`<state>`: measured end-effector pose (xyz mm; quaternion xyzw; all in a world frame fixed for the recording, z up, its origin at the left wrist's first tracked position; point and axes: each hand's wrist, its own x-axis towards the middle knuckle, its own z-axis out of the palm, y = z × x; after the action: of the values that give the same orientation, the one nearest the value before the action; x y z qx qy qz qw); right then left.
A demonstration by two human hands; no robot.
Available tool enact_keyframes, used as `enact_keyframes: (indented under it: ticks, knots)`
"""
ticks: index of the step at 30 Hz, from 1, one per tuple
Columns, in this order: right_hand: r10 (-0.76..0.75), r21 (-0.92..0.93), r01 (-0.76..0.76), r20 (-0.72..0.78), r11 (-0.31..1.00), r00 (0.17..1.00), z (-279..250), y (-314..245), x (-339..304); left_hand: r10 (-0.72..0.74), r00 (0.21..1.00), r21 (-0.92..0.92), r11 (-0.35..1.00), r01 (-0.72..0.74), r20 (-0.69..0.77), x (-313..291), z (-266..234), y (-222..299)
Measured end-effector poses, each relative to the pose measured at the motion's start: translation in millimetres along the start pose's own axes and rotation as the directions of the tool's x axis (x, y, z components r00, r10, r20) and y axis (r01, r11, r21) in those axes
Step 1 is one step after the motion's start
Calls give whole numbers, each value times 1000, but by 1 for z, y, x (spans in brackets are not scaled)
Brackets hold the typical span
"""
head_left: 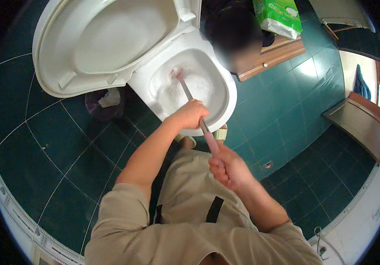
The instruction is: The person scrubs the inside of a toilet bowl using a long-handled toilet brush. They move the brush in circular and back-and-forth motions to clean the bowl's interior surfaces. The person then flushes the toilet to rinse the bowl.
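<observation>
Both hands grip one long-handled toilet brush (185, 89). My left hand (188, 115) is closed around the middle of its shaft, just over the front rim of the white toilet bowl (230, 95). Lower down, my right hand (228, 166) wraps the pinkish end of the handle, close to my body. The brush's reddish head reaches into the bowl near its back left wall, where white foam or wet streaks show. Behind the bowl the toilet lid and seat (114, 37) stand raised.
Left of the toilet stands a small dark bin (105, 104) with white paper in it. At the back right, a wooden cabinet (271, 59) carries a green and white package (280, 17); a dark round shape, partly blurred, is beside it. Dark green tiles (282, 99) cover the floor, with a drain (267, 164).
</observation>
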<state>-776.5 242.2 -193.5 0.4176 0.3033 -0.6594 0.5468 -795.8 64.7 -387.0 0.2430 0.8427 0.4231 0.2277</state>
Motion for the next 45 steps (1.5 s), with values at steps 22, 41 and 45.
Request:
enact_keyframes:
  ticks: [22, 41, 45]
  knots:
    - [-202, -631, -57, -331, 774, 922, -62, -40, -147, 114, 851, -9, 990, -138, -512, 66, 43, 107]
    - [169, -310, 621, 790, -720, 590, 48, -135, -31, -200, 244, -217, 975, -44, -949, 85, 8, 26]
    - [308, -234, 669, 749, -705, 586, 18, -118, 30, -360, 162, -353, 933, 73, -919, 74, 56, -5]
